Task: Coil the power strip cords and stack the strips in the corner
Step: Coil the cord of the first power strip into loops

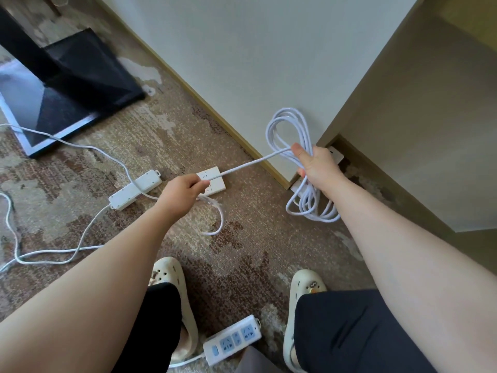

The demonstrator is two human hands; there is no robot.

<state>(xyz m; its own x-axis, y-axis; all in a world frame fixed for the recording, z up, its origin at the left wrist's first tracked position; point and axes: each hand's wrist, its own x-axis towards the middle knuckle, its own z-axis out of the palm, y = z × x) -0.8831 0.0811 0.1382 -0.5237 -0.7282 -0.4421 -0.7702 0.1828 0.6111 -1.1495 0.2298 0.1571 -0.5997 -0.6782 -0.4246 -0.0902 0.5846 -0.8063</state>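
The right hand (318, 164) has its grip curled tight round a bundle of white cord loops (301, 168), some loops standing above the fist and more hanging below it. From that fist a straight run of the cord (250, 163) stretches leftward and down to the left hand (184, 189), whose grip pinches it between thumb and curled fingers; past that hand the loose end droops in a blurred curl toward the carpet (242, 238). Just behind the left hand lie two white power strips (135, 193) on the carpet, one partly hidden by the knuckles. Beyond the right hand, in the wall corner, a white strip (336, 154) peeks out. Near the person's feet, between two cream clogs (172, 273), lies another strip with blue sockets (232, 339). Far left stands a black stand base (80, 76).
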